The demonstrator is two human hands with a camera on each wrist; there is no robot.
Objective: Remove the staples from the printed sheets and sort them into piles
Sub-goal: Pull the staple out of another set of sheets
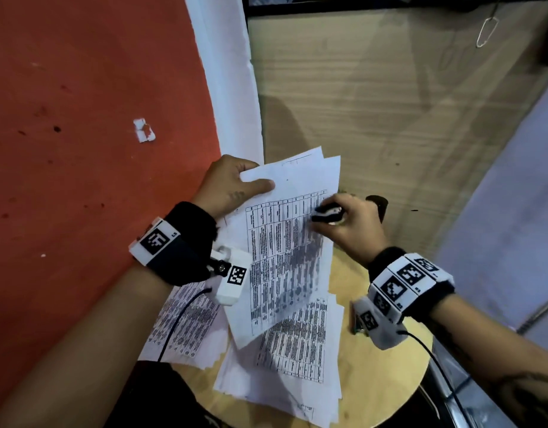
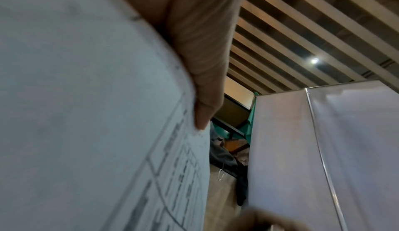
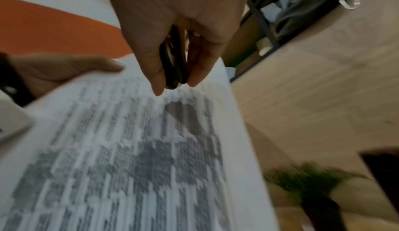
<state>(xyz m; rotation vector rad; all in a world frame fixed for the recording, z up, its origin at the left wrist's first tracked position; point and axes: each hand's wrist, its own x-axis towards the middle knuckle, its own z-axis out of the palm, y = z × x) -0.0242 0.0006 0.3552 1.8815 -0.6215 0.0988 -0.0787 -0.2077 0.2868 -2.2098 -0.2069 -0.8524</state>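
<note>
Left hand (image 1: 232, 183) pinches the stapled sheets (image 1: 289, 242) at their far left corner; right hand (image 1: 343, 223) clasps the staple remover (image 1: 327, 213), best slid under the staple gently

Print on the held sheets (image 3: 134, 158) is blurred — unreadable. Staple remover (image 3: 173, 64) mostly hidden between right hand (image 3: 172, 21) fingers — staple too small to tell.

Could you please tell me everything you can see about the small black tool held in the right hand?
The staple remover is small, with black outer grips and a pale, shiny part between them, probably metal. The right hand pinches it between thumb and fingers, squeezed nearly closed. In the right wrist view its dark curved grips point down toward the held printed sheets, near their upper right edge. Whether it touches the paper or bites a staple cannot be seen.
</note>
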